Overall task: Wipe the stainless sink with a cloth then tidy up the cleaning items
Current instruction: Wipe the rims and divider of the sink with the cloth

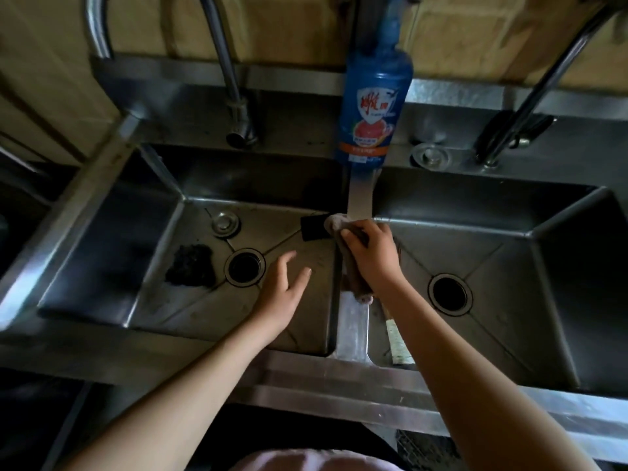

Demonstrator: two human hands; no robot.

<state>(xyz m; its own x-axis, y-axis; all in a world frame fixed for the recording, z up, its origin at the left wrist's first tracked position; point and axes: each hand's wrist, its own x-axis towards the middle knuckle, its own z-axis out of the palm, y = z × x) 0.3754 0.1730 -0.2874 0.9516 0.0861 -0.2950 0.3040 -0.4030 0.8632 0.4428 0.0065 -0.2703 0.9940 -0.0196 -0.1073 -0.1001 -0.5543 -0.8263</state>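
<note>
1. Gripping a crumpled grey-brown cloth (pixel 339 224), the right hand (pixel 372 253) curls its fingers over it at the centre of the frame.
2. Hand and cloth rest on the narrow divider of the double-basin stainless steel sink (pixel 353 328); a cloth end hangs out below the wrist.
3. The left hand (pixel 283 290) is over the left basin, left of the divider, fingers spread and relaxed, holding nothing; whether it touches the basin floor I cannot tell.
4. A flat black rectangular sponge (pixel 312 227) lies in the left basin, just beside the cloth's upper end.
5. A black tangled scouring wad (pixel 192 265) sits on the left basin's floor, left of its round drain hole (pixel 244 266).
6. A tall blue plastic detergent bottle (pixel 372 107) stands upright on the back ledge, above the divider.
7. A curved metal tap (pixel 227 62) reaches over the ledge at upper left.
</note>
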